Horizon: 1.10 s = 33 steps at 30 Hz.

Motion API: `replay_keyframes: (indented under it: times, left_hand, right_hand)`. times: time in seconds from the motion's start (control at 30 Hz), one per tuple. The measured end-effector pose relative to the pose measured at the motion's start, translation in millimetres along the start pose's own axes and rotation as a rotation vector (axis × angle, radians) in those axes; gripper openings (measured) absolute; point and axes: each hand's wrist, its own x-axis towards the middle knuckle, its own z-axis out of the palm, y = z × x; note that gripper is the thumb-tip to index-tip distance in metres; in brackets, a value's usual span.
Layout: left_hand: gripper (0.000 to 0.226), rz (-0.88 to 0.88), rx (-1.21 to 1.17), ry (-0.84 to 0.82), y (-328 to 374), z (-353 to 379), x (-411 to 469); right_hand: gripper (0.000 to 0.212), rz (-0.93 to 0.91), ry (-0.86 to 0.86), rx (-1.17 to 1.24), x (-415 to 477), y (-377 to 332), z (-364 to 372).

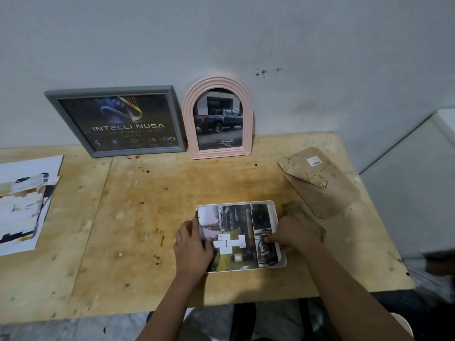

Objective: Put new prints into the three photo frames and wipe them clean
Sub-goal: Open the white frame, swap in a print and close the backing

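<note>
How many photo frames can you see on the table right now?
3. A grey frame and a pink arched frame stand propped against the wall; a white frame lies flat near the front edge under both hands. A backing board lies apart at right.

Bare table (138, 217) lies open left of the hands – the backing board (320, 183) crowds the right, two upright frames (118, 121) (218, 119) block the wall side.
</note>
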Motion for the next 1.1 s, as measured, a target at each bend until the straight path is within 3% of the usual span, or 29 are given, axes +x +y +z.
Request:
replay_keyframes:
  times: [0.27, 0.53, 0.7, 0.87, 1.03, 1.1]
  left_hand:
    - [0.063, -0.027, -0.245, 0.051, 2, -2, 3]
    - [0.060, -0.038, -0.299, 0.067, 6, -2, 8]
    - [0.061, -0.027, -0.223, 0.054, 4, -1, 7]
    - [0.067, 0.034, -0.092, 0.039, 3, 2, 5]
    - [0.059, 0.117, 0.089, -0.016, 1, 11, -1]
    - [0.069, 0.120, 0.128, -0.024, 0, 15, -3]
  right_hand:
    - [0.021, -0.007, -0.009, 0.037, 8, 8, 2]
    - [0.021, -0.036, -0.003, 0.003, 10, 15, 5]
    - [0.032, -0.124, 0.121, -0.134, 9, 20, 13]
    - [0.037, -0.149, 0.166, -0.121, 10, 26, 18]
    - [0.039, -0.150, 0.204, -0.140, 13, 27, 19]
    - [0.039, -0.153, 0.216, -0.144, 15, 28, 19]
